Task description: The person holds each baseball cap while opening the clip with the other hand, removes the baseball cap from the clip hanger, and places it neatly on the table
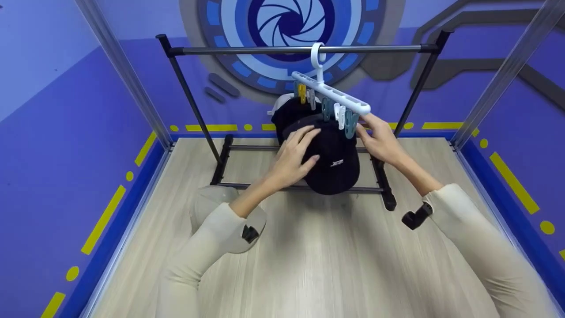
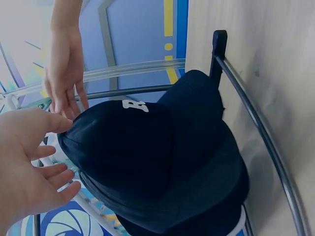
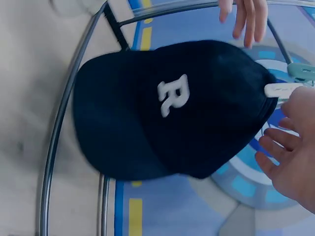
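Observation:
A black baseball cap [image 1: 333, 154] with a white letter on its front hangs by its edge from a white clip [image 3: 283, 90], brim down. The clip belongs to a light blue hanger [image 1: 331, 93] lined with several small clips. My left hand [image 1: 291, 154] is at the cap's crown, fingers loosely extended and overlapping it in the head view. On the other side my right hand [image 1: 382, 139] is beside the end teal clip [image 1: 351, 123]; its fingers are relaxed, with fingertips close to the clips. Behind this cap hang another dark cap [image 1: 289, 117] and a white cap [image 1: 279, 102].
The hanger hooks over the top bar [image 1: 247, 50] of a black metal rack. A beige cap [image 1: 212, 201] lies on the wood-patterned surface [image 1: 309, 265], partly hidden under my left forearm. Blue patterned panels [image 1: 57, 168] enclose the back and sides.

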Demonstrator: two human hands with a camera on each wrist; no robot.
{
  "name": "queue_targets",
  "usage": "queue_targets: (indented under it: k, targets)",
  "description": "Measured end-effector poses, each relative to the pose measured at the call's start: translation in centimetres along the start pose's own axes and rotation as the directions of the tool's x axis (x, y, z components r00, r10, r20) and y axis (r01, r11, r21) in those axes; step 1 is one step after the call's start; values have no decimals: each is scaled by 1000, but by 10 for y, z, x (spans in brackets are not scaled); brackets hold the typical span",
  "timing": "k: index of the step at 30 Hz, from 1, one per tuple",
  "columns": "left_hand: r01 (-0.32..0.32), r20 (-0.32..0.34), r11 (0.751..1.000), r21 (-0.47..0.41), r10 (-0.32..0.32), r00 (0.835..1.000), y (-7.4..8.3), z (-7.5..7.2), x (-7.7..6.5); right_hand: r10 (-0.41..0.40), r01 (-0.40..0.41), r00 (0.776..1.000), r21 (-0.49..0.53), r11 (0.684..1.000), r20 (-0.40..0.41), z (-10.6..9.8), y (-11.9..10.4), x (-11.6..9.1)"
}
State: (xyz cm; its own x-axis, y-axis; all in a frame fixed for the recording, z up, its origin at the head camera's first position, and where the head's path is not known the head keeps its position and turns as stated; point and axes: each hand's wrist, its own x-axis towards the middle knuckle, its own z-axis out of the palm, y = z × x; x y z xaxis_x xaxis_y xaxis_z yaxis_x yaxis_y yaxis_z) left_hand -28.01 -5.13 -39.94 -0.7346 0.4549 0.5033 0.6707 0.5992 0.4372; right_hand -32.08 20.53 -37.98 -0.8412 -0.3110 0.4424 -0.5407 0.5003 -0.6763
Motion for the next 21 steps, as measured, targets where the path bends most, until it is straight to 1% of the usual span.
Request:
queue_targets:
  k: [4,6,8,11,14,17,21]
  targets:
    - [13,4,999,31,-13,1000,2,5,15,98,-99,995,106,989,13,5,-11,10]
    - [27,17,999,37,-28,999,2,8,20,136,-139,990,142,980,27,7,-14,14]
    - [35,28,999,41,-36,999,2,10,21,162,-167,986,174,970,39,9,-17,16]
    - [25,30,999,37,-26,999,2,10,22,186,-188,982,209,960,27,12,-22,19]
    - [24,31,999,38,-25,999,2,9,22,193,-189,981,259,947,13,13,-26,23]
    - [47,34,998,31,-48,998,3,6,20,191,-186,981,334,924,17,16,-29,27]
    - [64,28,998,14,-65,998,4,4,20,209,-201,978,376,904,20,18,-32,28]
